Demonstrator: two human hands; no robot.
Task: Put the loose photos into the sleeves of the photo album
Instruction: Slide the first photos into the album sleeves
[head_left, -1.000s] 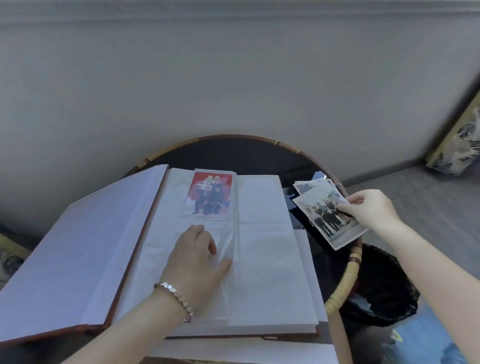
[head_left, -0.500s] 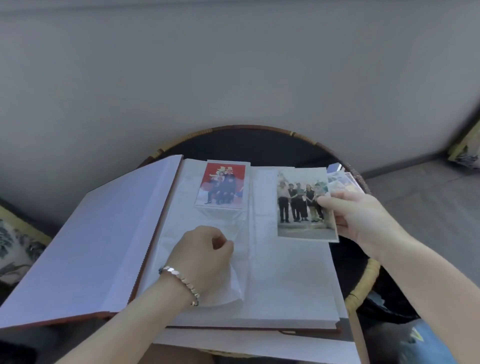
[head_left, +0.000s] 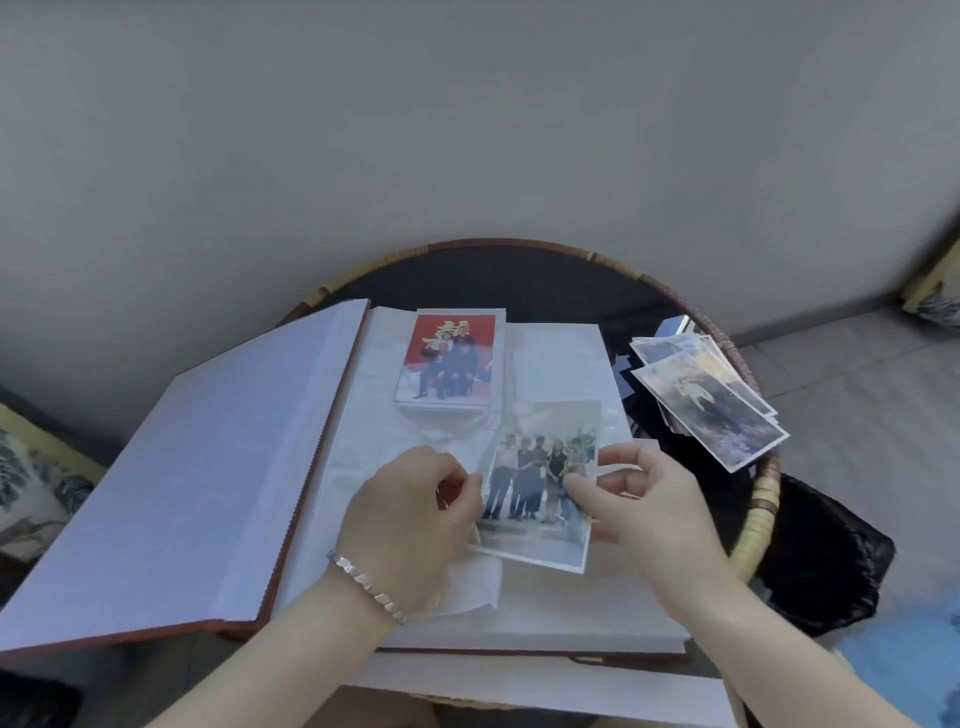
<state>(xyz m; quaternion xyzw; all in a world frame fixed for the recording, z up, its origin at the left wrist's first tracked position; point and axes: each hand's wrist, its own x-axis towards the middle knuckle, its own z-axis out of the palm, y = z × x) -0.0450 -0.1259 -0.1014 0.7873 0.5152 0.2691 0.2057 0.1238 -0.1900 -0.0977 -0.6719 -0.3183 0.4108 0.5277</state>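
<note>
Group photo (head_left: 540, 483): held over the right half of the open page, near the middle of the photo album (head_left: 561, 597); picture side up, heads toward the wall.
Long axis: runs away from the person, the top leaning a little to the right.
Right hand (head_left: 649, 499): fingers and thumb curled, gripping the photo's right edge.
Left hand (head_left: 410, 514): fingers curled, pinching the clear sleeve film (head_left: 467, 587) right at the photo's left edge; a silver bracelet (head_left: 366, 584) sits on the wrist.
Red photo (head_left: 449, 358): already in a sleeve at the top of the page, upright, long axis also pointing to the wall.
Loose photos (head_left: 706, 395): a fanned pile on the desk, right of the album, corners turned at an angle; at least three show, the full number cannot be told.
Count: one album, one photo in hand, one sleeved.
Album cover (head_left: 171, 467): lies open to the left, its pale lining up.
Desk (head_left: 763, 499): round, dark top, woven cane rim.
Room: plain grey wall (head_left: 467, 130) behind, grey floor (head_left: 841, 395) at right, a black bag (head_left: 826, 561) beside the desk, patterned cushions at the left (head_left: 36, 483) and far right (head_left: 935, 296).
</note>
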